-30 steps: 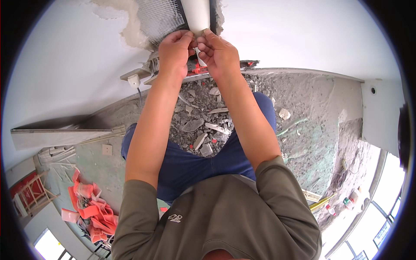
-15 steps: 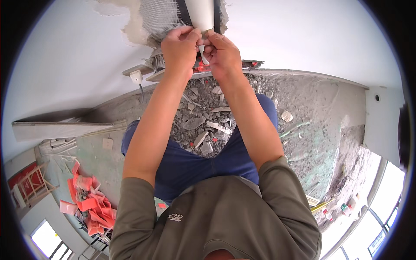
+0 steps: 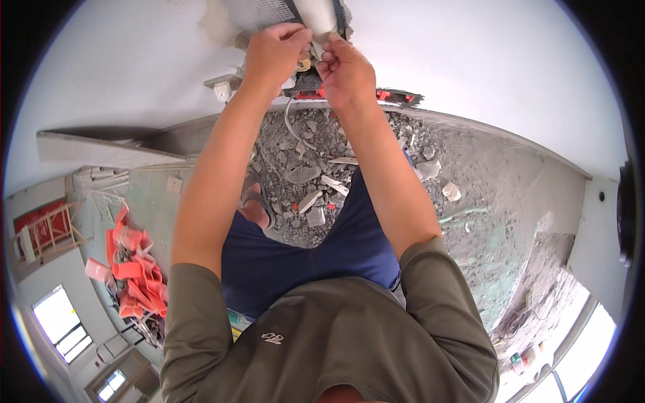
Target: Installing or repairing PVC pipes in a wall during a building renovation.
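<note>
A white pipe [image 3: 316,15] runs down a broken-open channel in the wall, with dark edging along both its sides. My left hand [image 3: 274,55] is at the pipe's left side, thumb and fingers pinched together; whatever is between them is too small to name. Close by on the right, my right hand [image 3: 347,70] pinches with thumb and forefinger against the lower part of the pipe. A thin pale edge shows near those fingertips, but its kind is unclear. Wire mesh [image 3: 263,13] covers the wall patch beside my left hand.
Broken rubble [image 3: 306,174] covers the floor between my legs. A red and black strip [image 3: 396,97] lies along the wall foot. A white socket fitting [image 3: 222,91] juts out at left. A long board [image 3: 101,149] leans near the wall, and crumpled orange-red material [image 3: 134,269] lies farther left.
My hands have moved slightly apart, the left one up and leftward. The white strip that hung between them no longer shows. My view has shifted, and a sandalled foot now shows.
</note>
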{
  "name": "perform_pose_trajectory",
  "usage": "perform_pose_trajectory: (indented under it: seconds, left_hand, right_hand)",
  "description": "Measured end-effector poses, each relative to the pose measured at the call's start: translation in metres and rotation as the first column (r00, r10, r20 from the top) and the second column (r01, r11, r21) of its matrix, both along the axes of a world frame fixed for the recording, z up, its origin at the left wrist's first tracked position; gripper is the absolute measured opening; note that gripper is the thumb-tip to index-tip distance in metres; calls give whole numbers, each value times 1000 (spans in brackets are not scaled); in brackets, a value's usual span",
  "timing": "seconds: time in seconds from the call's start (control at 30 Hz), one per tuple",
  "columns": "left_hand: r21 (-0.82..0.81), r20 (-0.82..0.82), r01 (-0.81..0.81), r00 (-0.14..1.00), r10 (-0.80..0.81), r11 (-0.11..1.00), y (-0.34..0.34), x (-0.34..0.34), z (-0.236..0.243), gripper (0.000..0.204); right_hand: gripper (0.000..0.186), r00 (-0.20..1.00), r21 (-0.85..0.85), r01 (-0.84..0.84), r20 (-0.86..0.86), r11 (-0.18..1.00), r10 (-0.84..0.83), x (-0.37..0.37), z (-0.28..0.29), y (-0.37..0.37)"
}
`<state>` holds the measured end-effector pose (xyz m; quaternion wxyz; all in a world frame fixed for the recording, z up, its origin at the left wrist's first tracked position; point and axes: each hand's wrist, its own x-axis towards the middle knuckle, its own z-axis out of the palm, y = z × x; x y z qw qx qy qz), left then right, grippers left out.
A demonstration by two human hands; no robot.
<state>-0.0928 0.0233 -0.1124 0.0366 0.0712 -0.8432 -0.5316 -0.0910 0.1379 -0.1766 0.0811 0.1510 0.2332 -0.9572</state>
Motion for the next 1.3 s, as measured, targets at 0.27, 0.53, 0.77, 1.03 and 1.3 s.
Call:
perform_pose_trajectory:
  seconds: [0.27, 0.53, 0.77, 1.03, 1.3]
  left_hand:
    - [69, -122, -46, 991, 54, 997, -2, -9, -19, 20]
    - [281, 67, -24, 998, 6, 959, -14, -15, -30, 20]
    - [733, 186, -105, 981, -49, 672, -9, -15, -35, 8]
    - [851, 272, -80, 913, -304, 519, -16, -27, -46, 7]
    - [804, 109, 105, 941, -320, 585, -18, -23, -26, 25]
  right_hand:
    - [11, 989, -94, -109, 86, 990, 117, -9, 5, 9]
    - [12, 994, -45, -77, 78, 996, 81, -19, 1, 14]
    - [13, 995, 148, 27, 95, 989, -42, -14, 10, 11]
    - [16, 995, 371, 65, 44, 927, -88, -4, 19, 2]
    - [20, 990, 527, 132, -29, 839, -138, -3, 33, -14]
